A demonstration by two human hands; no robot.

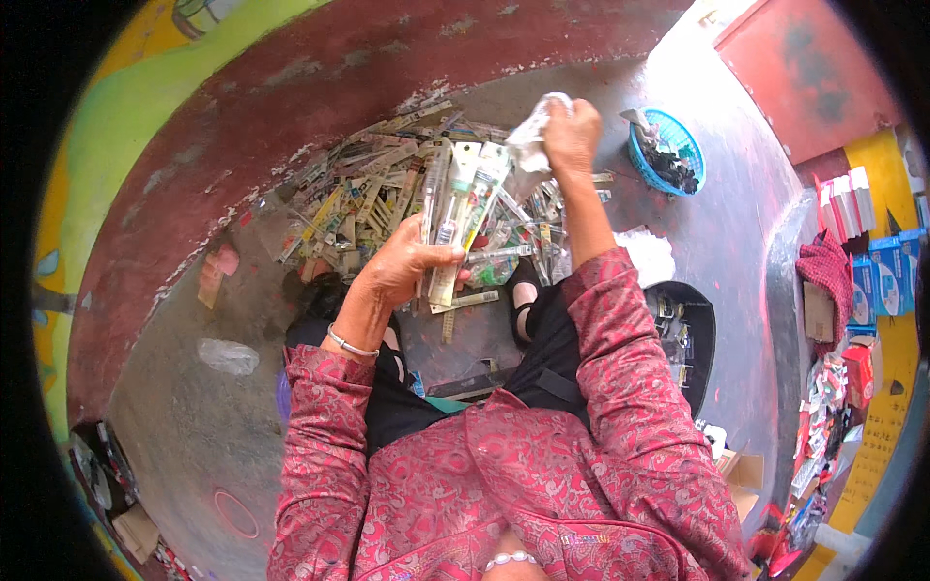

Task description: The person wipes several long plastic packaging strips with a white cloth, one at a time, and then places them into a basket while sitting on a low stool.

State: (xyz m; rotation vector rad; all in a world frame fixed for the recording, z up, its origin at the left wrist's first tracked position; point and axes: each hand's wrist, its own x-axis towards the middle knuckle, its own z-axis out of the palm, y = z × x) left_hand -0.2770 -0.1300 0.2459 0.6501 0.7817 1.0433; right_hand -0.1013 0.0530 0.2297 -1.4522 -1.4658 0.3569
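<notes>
My left hand [399, 263] is closed around a fanned bunch of long, narrow clear packages [455, 198] with pale card backings. They stand roughly upright over my lap; what is inside them is too small to name. Raised to the right of the bunch, my right hand [573, 138] grips a crumpled white cloth [529, 137]. Its lower edge hangs close to the tops of the packages. Beneath and beyond both hands, a heap of similar slim packages [368, 189] spreads over the floor, reaching up to my feet.
A blue plastic basket [641, 165] with dark scraps inside stands at the far right. Beside my right leg is a black tub [704, 363] holding more packages. White plastic [647, 257] lies near it. Boxes [886, 276] line the right wall; a clear bag [229, 355] rests on the left floor.
</notes>
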